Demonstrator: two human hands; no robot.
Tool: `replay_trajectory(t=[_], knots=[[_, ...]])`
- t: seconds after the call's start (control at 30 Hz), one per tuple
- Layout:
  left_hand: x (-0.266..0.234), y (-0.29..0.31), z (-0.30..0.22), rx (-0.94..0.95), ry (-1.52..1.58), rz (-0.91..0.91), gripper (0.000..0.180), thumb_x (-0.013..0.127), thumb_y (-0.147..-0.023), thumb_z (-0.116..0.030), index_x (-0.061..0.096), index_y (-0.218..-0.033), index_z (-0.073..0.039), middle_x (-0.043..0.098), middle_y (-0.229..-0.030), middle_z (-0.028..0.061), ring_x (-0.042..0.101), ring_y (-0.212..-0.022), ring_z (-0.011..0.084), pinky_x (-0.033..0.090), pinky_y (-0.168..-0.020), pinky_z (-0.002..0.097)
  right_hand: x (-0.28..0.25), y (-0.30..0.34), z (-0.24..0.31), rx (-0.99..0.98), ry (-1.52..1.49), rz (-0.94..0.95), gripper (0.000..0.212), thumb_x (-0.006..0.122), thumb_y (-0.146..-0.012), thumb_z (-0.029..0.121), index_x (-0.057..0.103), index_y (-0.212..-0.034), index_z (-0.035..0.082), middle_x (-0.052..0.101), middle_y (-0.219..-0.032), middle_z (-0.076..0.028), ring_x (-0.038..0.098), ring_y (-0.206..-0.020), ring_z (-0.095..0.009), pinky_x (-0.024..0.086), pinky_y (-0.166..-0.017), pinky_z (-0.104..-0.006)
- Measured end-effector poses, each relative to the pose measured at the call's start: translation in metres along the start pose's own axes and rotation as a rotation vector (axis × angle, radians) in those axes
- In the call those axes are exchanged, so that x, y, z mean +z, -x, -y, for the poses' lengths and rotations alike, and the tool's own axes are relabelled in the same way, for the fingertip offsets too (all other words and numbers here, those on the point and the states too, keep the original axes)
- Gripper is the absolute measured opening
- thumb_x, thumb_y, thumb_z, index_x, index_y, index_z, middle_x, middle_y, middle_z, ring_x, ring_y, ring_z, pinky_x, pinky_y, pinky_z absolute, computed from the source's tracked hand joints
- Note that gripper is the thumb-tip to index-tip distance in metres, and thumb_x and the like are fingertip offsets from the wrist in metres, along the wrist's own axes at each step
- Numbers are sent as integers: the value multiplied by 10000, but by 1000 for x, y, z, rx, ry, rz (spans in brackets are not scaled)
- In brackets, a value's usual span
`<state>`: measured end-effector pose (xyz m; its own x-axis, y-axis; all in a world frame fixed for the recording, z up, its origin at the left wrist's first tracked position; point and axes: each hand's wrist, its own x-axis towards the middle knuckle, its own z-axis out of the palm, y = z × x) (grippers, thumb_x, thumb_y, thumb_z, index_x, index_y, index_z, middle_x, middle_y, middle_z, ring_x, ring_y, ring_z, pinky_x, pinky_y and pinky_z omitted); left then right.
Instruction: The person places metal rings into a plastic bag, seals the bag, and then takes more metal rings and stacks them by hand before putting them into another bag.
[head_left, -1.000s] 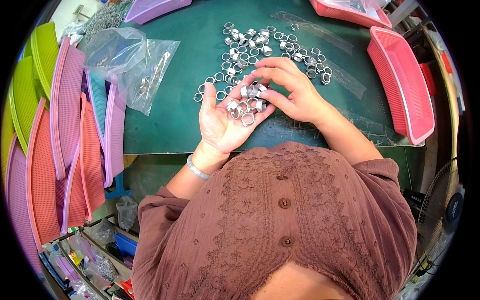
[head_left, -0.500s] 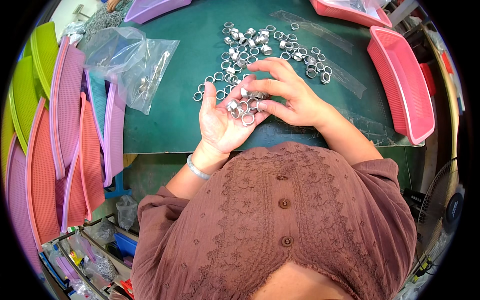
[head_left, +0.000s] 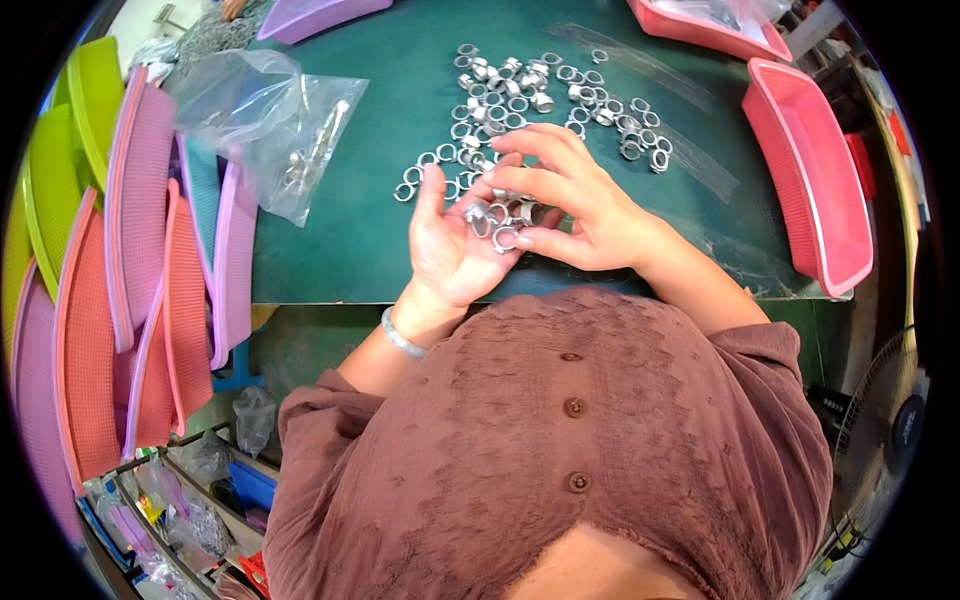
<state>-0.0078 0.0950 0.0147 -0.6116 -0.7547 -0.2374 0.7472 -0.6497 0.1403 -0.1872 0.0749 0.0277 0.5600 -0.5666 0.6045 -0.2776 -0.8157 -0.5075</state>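
My left hand is palm up above the near part of the green table, with several small silver metal rings lying in its palm and along its fingers. Over them curves my right hand, its fingers bent and its thumb against the rings at the palm's edge. Part of this handful is hidden under the right fingers. Just beyond both hands, many loose metal rings of the same kind lie spread on the table, some upright and some flat.
A clear plastic bag with small metal pieces lies at the left. Pink basket stands at the right edge, another pink basket far right. Stacked coloured baskets crowd the left side. A fan stands at lower right.
The whole view has shifted slightly. My right fingers have closed a little further over the rings in my left palm, and the held rings have shifted slightly.
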Motion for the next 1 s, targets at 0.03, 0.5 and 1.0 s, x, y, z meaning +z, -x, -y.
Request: replay_trajectory(t=[0.03,0.5,1.0], knots=[[0,1,-1,7,-7,-22,801,283,-882,-669,459,-1271,9,501,-1245,188,499,-1131,350,408,-970,483,0,0,0,5,3,-19,522,741,-679,187,575,-1165,98,479,-1258,-144,427,-1158,-365,363,-963,-457],[91,37,-150,456,-316,72,183,534,-910,-180,567,-1019,-36,574,-1026,150,604,-932,280,561,-569,301,-17,10,-9,277,-79,-149,381,680,-749,133,592,-1112,58,525,-1205,-115,483,-1114,-280,396,-929,-363],[94,12,-285,650,-2213,-839,349,642,-835,-300,658,-1006,4,648,-895,76,566,-846,144,450,-731,295,-20,20,-35,340,-5,-231,267,652,-798,111,624,-1061,78,578,-1120,-116,542,-1053,-268,459,-853,-353]])
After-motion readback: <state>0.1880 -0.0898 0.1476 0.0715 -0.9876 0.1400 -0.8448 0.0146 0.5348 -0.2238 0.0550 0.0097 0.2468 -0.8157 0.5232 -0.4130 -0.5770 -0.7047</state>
